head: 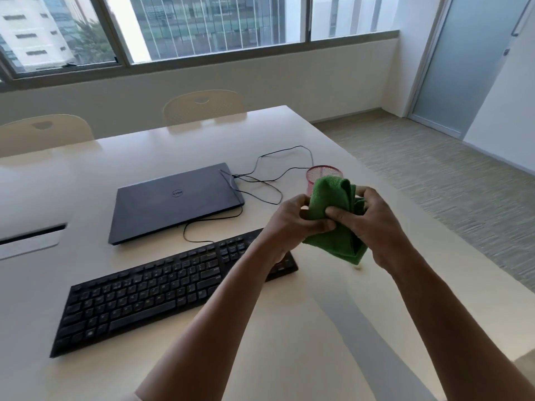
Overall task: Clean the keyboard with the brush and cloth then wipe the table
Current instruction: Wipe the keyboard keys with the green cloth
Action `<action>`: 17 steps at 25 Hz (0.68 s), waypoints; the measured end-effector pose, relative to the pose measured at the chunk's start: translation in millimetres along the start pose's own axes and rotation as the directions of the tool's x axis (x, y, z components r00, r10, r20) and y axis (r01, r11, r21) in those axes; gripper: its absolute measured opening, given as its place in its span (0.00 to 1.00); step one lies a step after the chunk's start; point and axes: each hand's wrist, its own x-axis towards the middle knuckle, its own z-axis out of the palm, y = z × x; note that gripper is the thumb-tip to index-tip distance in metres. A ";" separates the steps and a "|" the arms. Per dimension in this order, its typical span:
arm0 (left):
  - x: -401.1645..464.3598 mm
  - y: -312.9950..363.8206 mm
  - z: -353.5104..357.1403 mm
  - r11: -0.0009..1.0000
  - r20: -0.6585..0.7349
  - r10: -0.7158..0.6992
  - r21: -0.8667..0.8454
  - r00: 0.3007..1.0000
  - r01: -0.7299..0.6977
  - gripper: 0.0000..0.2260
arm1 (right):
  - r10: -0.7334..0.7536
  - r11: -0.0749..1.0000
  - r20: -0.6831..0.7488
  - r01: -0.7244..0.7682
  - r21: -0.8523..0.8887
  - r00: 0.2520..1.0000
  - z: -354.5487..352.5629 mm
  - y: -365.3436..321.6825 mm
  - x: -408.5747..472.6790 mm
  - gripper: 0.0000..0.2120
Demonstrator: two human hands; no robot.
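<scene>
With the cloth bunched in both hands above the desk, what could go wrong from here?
1. The green cloth, held by the left hand and right hand, hangs near the red mesh cup; a sweep might tip it.
2. The loose black cable by the laptop could snag while wiping behind the keyboard.

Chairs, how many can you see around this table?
2. One chair stands at the table's far side on the left, another chair further right. More may be out of view.
</scene>
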 end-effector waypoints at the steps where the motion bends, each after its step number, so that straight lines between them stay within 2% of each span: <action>1: -11.7 -5.5 -16.4 1.000 -0.013 -0.015 -0.009 1.000 0.015 0.21 | 0.014 1.000 0.048 -0.015 0.020 0.999 16.6 -1.4 -6.3 0.24; 6: -73.8 -38.7 -92.9 0.999 -0.074 -0.007 0.052 0.997 0.011 0.23 | 0.013 0.998 0.240 -0.029 0.063 0.971 104.7 -9.9 -43.6 0.15; 11: -140.7 -73.7 -174.1 0.947 -0.218 0.044 0.319 0.975 0.029 0.21 | -0.020 0.994 0.356 0.056 -0.091 0.934 197.0 -18.0 -80.0 0.14; 14: -172.2 -92.0 -216.5 0.900 -0.298 0.081 0.432 0.951 0.059 0.21 | -0.095 0.962 0.393 0.186 -0.200 0.914 243.4 -30.4 -99.1 0.12; 16: -194.2 -98.9 -241.3 0.846 -0.319 0.173 0.533 0.932 0.025 0.23 | -0.179 0.908 0.411 0.312 -0.282 0.894 272.0 -41.1 -109.9 0.13; 17: -204.4 -102.3 -252.9 0.804 -0.315 0.233 0.594 0.920 0.000 0.27 | -0.231 0.868 0.404 0.376 -0.325 0.885 284.7 -46.5 -113.8 0.14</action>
